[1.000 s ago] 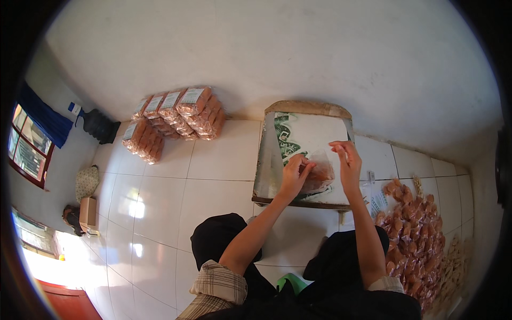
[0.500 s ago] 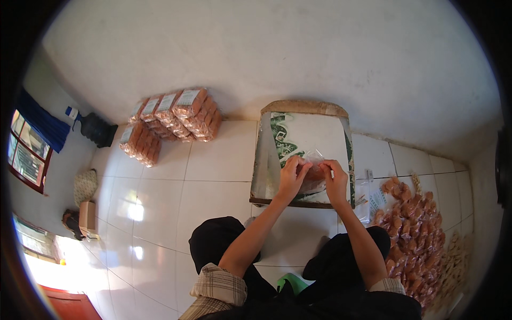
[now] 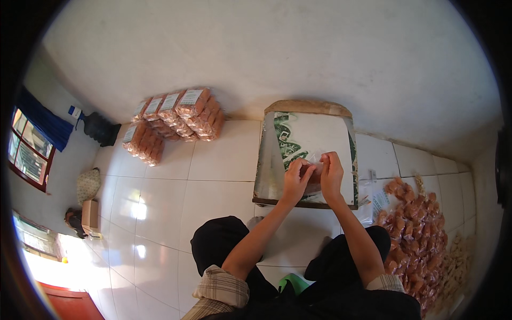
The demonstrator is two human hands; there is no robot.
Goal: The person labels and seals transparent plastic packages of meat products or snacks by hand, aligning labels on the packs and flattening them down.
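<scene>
A clear plastic bag [image 3: 313, 186] with something reddish-brown inside is held over a low table [image 3: 320, 130]. My left hand [image 3: 296, 180] pinches the upper left of the bag, and my right hand [image 3: 331, 175] grips its upper right. Both hands are closed, and their fingers hide part of the bag. Under it lies a white board [image 3: 333, 138] with a green pattern along its left side.
Stacked brown packs [image 3: 189, 114] stand by the wall at the far left. At the right, many small brown bagged pieces [image 3: 413, 240] spread over the floor beside flat clear plastic bags [image 3: 366, 200]. A large water bottle [image 3: 97, 129] is at the left wall.
My right hand has moved slightly left and up, closer to my left hand, and the bag's top is drawn together. The view has shifted a little.
</scene>
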